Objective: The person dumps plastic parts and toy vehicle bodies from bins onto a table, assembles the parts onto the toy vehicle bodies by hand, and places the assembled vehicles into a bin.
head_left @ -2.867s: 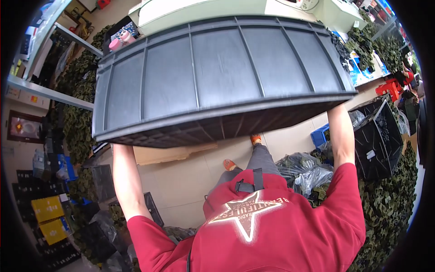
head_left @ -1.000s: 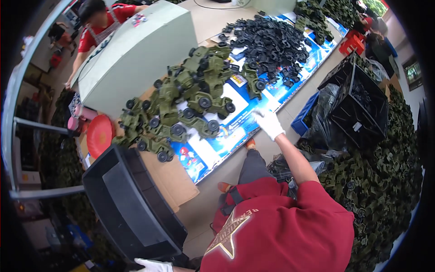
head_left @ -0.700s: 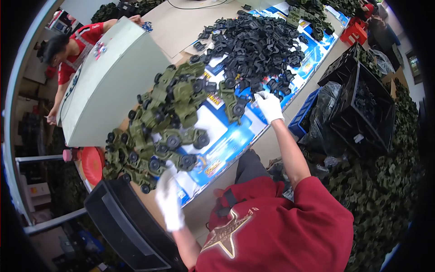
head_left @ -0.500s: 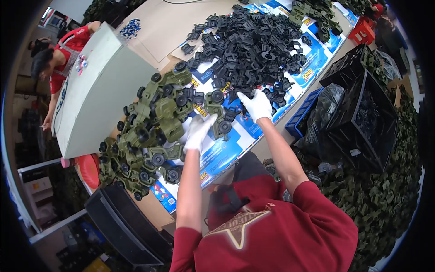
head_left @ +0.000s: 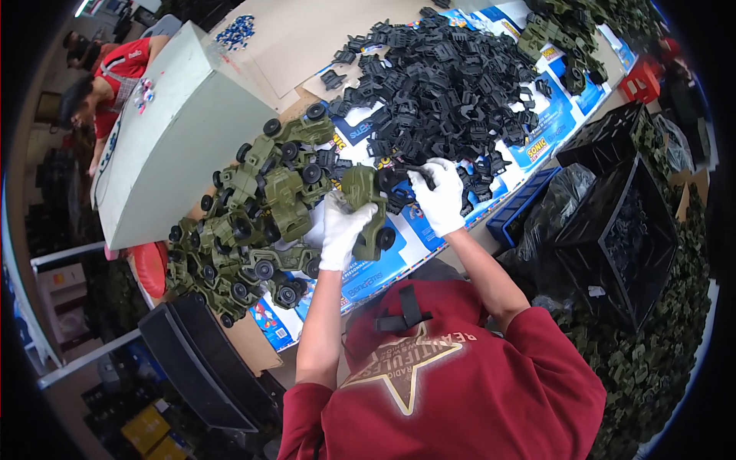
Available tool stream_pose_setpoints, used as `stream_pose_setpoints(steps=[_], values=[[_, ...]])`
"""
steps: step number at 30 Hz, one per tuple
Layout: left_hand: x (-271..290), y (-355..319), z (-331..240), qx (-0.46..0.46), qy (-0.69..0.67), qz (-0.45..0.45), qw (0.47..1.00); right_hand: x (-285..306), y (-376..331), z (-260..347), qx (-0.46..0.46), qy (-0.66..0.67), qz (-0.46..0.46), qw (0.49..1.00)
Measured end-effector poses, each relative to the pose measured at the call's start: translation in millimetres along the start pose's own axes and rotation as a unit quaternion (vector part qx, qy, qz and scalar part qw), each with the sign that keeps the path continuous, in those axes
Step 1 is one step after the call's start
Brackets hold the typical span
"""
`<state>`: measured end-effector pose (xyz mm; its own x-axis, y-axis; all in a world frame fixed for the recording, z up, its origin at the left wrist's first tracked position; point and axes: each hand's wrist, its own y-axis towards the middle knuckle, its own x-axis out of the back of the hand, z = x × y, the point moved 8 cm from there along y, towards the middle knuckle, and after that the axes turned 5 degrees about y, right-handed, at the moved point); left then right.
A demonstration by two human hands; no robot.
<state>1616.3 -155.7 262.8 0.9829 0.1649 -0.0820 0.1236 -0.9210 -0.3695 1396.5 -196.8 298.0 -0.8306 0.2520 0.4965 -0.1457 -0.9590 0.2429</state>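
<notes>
Your left hand was clamped on an olive toy truck. Your right hand pinched a black plastic part at the truck's 1 o'clock. Truck pile crowded 9 o'clock; black parts heap filled 12 to 1 o'clock. Table edge ran close at 5 o'clock; black crates stood beyond it.

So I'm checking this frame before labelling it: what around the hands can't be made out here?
All in the head view:
- Left hand: its fingers wrap the green toy truck, hiding that side of it.
- Right hand: the black part it pinches is mostly covered by the glove; shape unclear.
- Pile of black parts: single pieces too small and tangled to count.
- Black crate: contents dark, unreadable.
- Grey bin: inside hidden by its angle.
</notes>
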Motion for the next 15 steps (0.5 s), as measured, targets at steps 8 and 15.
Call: stream_pose_setpoints(steps=[8,15], values=[[-3.1,-83.6,-70.1,0.026,0.003,0.097,0.995,-47.1,9.1,79.6,-0.066,0.262,0.466,0.842],[10.3,-116.3,-69.2,0.08,-0.01,0.071,0.994,-43.6,-6.2,110.3,-0.087,0.304,0.669,0.673]])
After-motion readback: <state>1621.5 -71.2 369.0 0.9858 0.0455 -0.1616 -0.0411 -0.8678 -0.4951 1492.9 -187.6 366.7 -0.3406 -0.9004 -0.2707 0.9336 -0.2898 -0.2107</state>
